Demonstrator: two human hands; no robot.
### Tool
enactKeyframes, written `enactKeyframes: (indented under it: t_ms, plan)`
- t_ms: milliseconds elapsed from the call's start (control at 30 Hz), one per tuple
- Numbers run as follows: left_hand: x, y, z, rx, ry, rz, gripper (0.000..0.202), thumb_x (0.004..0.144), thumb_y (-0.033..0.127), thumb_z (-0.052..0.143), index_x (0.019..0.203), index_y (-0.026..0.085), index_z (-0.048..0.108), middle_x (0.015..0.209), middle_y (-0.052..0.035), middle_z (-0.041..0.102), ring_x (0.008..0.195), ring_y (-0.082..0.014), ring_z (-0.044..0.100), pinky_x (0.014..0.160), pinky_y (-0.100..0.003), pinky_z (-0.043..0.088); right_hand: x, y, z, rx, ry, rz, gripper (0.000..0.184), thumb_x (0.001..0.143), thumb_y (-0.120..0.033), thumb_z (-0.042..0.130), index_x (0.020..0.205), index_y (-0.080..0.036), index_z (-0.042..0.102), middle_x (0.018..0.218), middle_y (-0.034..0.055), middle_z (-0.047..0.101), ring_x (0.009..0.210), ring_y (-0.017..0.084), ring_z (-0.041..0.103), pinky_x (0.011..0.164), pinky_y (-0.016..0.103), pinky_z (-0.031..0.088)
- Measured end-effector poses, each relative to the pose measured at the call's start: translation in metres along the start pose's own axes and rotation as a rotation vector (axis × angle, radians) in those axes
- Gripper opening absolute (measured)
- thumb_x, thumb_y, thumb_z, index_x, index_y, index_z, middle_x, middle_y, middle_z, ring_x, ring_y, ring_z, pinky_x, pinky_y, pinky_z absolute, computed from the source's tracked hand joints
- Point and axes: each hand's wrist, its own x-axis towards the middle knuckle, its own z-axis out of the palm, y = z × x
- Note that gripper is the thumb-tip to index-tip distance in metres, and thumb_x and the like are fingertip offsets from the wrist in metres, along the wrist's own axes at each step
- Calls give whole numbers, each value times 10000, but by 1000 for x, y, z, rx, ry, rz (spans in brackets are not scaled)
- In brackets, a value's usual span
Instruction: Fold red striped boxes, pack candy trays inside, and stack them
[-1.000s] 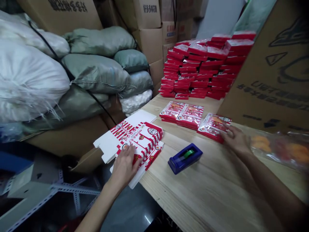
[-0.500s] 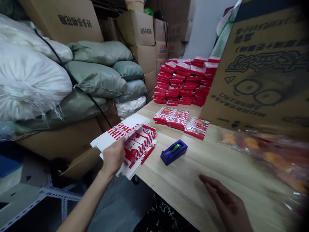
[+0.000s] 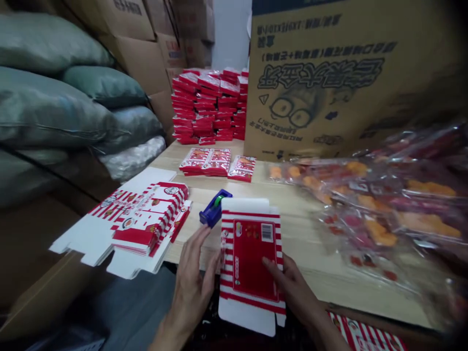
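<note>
I hold a flat red-and-white striped carton (image 3: 252, 258) upright in front of me, over the near edge of the wooden table (image 3: 307, 234). My left hand (image 3: 193, 285) presses its left edge with fingers stretched out. My right hand (image 3: 292, 287) grips its lower right side, thumb on the red panel. A stack of the same flat cartons (image 3: 142, 222) lies to the left, overhanging the table edge. A blue tape dispenser (image 3: 211, 210) sits just behind the held carton.
Red packets lie in a row (image 3: 215, 163) and in tall stacks (image 3: 210, 105) at the back. A large printed cardboard box (image 3: 340, 73) stands behind. Clear bags of orange and red items (image 3: 383, 204) cover the right side. Filled sacks (image 3: 73, 107) pile up on the left.
My left hand lifted a carton off the stack and brought it in front of me. My right hand left the red packets and came to take the carton. The view swung right.
</note>
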Motion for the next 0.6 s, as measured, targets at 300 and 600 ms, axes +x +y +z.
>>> enactKeyframes:
  t_ms: [300,600]
  plan:
    - [45,16,30,-3,-501,209,227,920,276,716,1134,242,649,1094,-70,651,1100,-264,595,1013,-469,470,-32,28,-14,3,122,67,637,740,-526,864,1305,-311,665,1401,67,688,1371,324,579,1167,549,430]
    - [-27,7,48,-263,-278,-289,544,1016,346,556,1531,273,395,1501,-130,538,1394,-284,510,1164,-524,403,-38,32,-32,191,364,212,562,682,-531,900,1116,-256,673,1090,89,818,1008,347,782,922,519,620]
